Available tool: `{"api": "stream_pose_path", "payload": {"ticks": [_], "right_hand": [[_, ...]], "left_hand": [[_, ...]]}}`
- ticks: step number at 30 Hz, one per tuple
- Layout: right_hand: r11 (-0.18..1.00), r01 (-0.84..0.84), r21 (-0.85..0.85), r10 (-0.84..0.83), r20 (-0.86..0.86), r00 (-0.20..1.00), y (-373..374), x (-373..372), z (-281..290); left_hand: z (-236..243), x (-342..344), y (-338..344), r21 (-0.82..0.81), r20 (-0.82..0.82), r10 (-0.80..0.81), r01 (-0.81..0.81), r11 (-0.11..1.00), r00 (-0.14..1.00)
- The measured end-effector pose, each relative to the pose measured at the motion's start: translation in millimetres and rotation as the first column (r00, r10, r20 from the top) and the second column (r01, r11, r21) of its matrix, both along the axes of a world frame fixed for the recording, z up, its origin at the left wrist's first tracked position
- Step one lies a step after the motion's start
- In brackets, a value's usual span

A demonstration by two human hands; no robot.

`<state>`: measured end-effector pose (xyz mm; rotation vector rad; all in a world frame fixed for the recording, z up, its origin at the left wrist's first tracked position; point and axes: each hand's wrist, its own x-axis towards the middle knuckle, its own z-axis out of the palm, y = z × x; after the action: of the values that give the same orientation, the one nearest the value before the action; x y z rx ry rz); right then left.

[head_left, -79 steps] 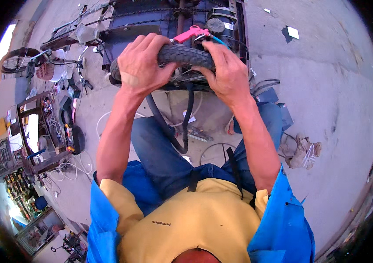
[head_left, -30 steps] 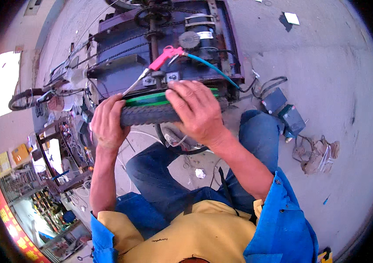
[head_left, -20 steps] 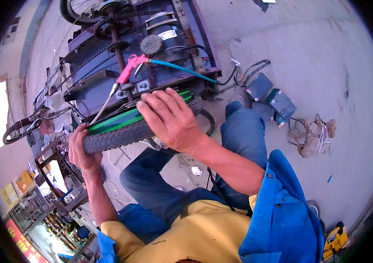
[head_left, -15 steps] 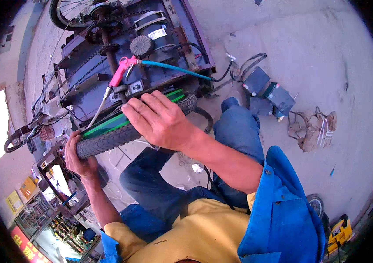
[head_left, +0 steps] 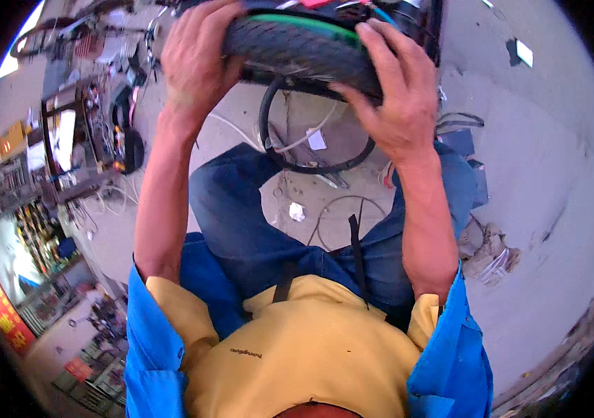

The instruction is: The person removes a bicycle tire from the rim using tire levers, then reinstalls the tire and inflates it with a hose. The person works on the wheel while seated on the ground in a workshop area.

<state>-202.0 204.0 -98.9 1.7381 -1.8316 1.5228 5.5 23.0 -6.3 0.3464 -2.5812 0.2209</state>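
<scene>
A bicycle wheel's black knobbly tyre [head_left: 300, 52] spans the top of the view, with a bright green rim [head_left: 307, 25] showing along its far side. My left hand [head_left: 199, 59] grips the tyre's left end, its fingers over the top and the thumb beneath. At the right end, my right hand [head_left: 405, 90] wraps round the tyre, thumb on the near side. Below the tyre hangs a black rubber loop [head_left: 265, 125] like an inner tube or hose; whether it joins the wheel is hidden. Part of a pink air gun [head_left: 311, 3] shows beyond the rim.
My knees in blue trousers [head_left: 231, 184] stand either side of the floor. White crumpled paper [head_left: 297, 212] and a white card [head_left: 316, 139] lie between them. Dark boxes [head_left: 477, 182] and a pair of shoes [head_left: 496, 258] sit to the right. Metal shelving [head_left: 60, 181] stands at the left.
My view has turned, so the wheel now lies level across the top. My right hand has moved to the tyre's right end. The black loop now shows below the tyre.
</scene>
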Motion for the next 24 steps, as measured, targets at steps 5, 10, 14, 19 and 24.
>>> {"api": "stream_pose_path", "payload": {"ticks": [5, 10, 14, 19, 24], "right_hand": [[0.994, 0.052, 0.098, -0.043, -0.089, 0.995, 1.7, 8.7, 2.9], [0.976, 0.075, 0.203, -0.022, -0.253, 0.967, -23.4, 44.9, 48.2], [0.944, 0.129, 0.303, -0.025, -0.326, 0.945, -38.4, 39.2, 58.5], [0.94, 0.119, 0.321, -0.016, -0.305, 0.952, -49.7, 52.6, 64.0], [0.922, 0.111, 0.37, -0.076, -0.108, 0.991, -34.2, 40.0, 58.0]], "left_hand": [[-9.1, -11.8, 4.9, -0.159, -0.166, 0.002, -0.029, 0.987, 0.986], [-10.0, -12.9, 14.2, 0.002, -0.161, -0.009, 0.01, 1.0, 0.987], [-41.1, 11.8, 15.7, 0.041, -0.545, -0.015, 0.045, 0.998, 0.839], [-202.4, 89.7, 122.8, 0.783, -0.248, 0.449, -0.096, 0.614, 0.858], [-452.0, 145.9, 279.0, 0.805, 0.545, 0.07, -0.498, -0.322, 0.835]]}}
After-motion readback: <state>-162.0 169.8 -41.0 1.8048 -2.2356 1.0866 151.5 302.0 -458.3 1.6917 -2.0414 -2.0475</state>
